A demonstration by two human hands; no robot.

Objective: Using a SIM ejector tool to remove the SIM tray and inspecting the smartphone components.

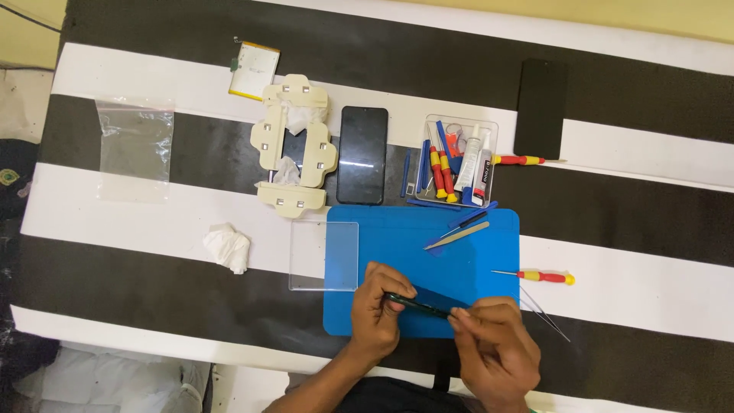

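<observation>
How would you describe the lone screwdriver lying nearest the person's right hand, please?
Find the blue mat on the striped table. Just off its right edge lies a screwdriver with a red and yellow handle. Unlike the others, it lies alone, beside thin tweezers.

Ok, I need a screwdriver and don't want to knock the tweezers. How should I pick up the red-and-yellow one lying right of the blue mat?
Probably by the red handle of the screwdriver, pinched from above across its width. It lies flat, thin shaft pointing left onto the blue mat. The tweezers lie just below, so come from the far side.
</observation>
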